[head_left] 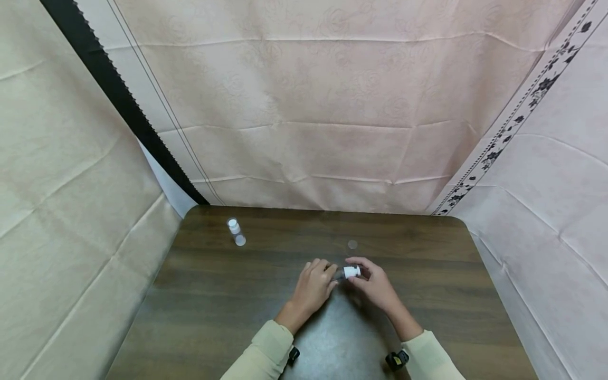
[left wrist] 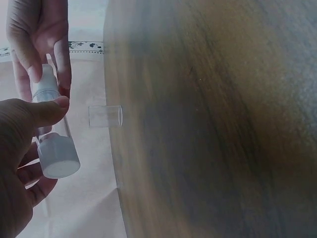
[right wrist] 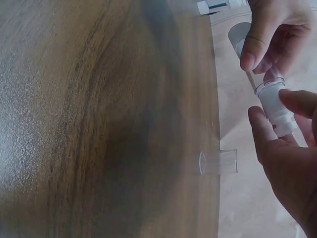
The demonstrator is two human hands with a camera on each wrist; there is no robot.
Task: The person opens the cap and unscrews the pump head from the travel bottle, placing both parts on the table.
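Held between both hands is a small clear spray or pump bottle (left wrist: 58, 157) with a white base and a white pump top (head_left: 351, 272). My left hand (head_left: 311, 287) grips the clear body, its thumb lying across the side. Around the pump top, my right hand (head_left: 375, 285) has its thumb at the white collar (right wrist: 272, 101) and its fingers on the other side. A clear cylindrical cap (right wrist: 219, 162) stands on the table just beyond the hands. The bottle is tilted, its white base toward the left.
A second small bottle (head_left: 236, 232) with white ends is toward the back left of the wooden table (head_left: 214, 301). Pale patterned cloth (head_left: 332, 105) hangs behind the table and along both sides. Each wrist wears a small black camera (head_left: 397, 360).
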